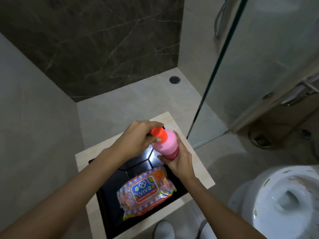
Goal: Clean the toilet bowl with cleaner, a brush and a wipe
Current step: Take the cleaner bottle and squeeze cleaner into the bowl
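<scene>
A pink cleaner bottle (166, 144) with an orange-red cap (159, 134) is held over a black tray (110, 204). My right hand (177, 162) grips the bottle's lower body. My left hand (138, 139) is closed around the cap from the left. A pink pack of Viva wipes (146, 188) lies flat in the tray, just below the bottle. The white toilet bowl (279, 200) stands open at the lower right, with yellowish specks on its rim and inner wall. No brush is in view.
The tray rests on a beige stone-topped stand (202, 171). A glass shower partition (221, 57) rises to the right of it. A round floor drain (174, 80) sits behind. A hose coil (262, 137) lies on the floor beyond the toilet. White slippers (164, 229) show at the bottom.
</scene>
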Available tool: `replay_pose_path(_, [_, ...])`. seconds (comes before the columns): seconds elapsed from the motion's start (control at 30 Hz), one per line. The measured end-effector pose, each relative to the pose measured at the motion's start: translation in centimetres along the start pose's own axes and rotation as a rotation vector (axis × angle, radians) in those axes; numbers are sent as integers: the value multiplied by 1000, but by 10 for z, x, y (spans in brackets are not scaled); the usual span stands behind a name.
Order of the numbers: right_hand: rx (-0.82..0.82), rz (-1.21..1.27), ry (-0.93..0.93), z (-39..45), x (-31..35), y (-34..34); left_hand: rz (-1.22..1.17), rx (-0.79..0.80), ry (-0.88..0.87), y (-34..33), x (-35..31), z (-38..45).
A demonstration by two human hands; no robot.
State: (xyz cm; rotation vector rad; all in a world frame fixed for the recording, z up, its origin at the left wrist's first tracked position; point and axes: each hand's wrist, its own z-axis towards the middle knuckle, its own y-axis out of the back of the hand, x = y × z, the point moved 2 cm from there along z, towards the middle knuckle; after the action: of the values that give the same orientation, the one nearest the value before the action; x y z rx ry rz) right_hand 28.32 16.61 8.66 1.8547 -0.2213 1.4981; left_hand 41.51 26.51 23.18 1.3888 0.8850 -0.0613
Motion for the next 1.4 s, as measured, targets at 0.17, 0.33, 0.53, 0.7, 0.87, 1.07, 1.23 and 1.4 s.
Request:
replay_pose_path(0.17, [-53,46,-35,18,-8,-29,32,27,-52,-5,22,16])
replay_pose_path(0.33, [-102,121,-99,41,-11,-53,1,-7,-67,-4,37,33])
replay_pose_path(0.53, [-76,158,-200,55,-22,-65,31,5,-142,-14,36,39])
replay_pose_path(0.7, [4,30,-144,68,-21,-62,37,0,-114,-15,37,40])
replay_pose_path(0.87, [22,-256,-28,68,-13,-51,177,-7,-46,-12,29,46])
replay_pose_path(1.07, [61,-302,-26,70,-10,-43,268,32,-27,-9,24,46])
replay_pose_path(1.23, [103,-365,4,72,-10,-37,273,58,-113,-5,21,42])
replay_pose_path(1.4, [204,-480,15,61,-4,-23,241,48,7,-1,15,38])
